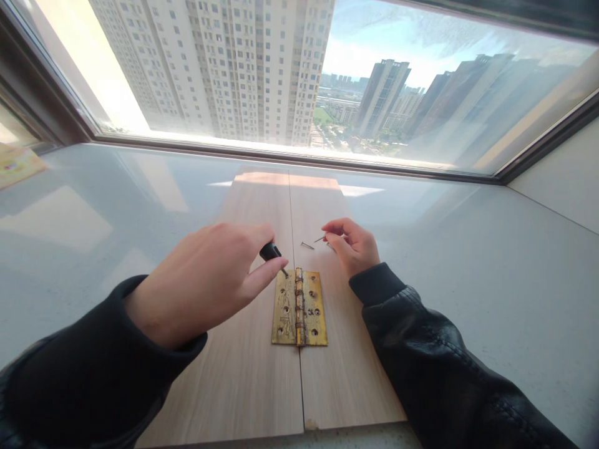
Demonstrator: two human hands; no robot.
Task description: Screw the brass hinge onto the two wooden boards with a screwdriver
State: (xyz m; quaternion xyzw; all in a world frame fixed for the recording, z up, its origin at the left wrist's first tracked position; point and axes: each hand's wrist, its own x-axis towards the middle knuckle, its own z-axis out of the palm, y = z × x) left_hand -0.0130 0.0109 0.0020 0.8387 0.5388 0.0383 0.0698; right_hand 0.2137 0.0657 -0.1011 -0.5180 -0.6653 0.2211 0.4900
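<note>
Grips a screwdriver [270, 252] in the closed left hand [208, 280], tip at the hinge [300, 308], lower centre; pinches a screw [319, 239] in the curled right hand [354, 247]. Has wide sill [472, 262] past both side edges of the boards [253, 390].

no readable text, labels, numbers, signs

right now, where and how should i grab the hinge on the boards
Probably pinch the hinge by its raised central barrel, from above at the near end: the leaves lie flat, offering little edge, while the screwdriver in the left hand occupies the far left corner.
</note>
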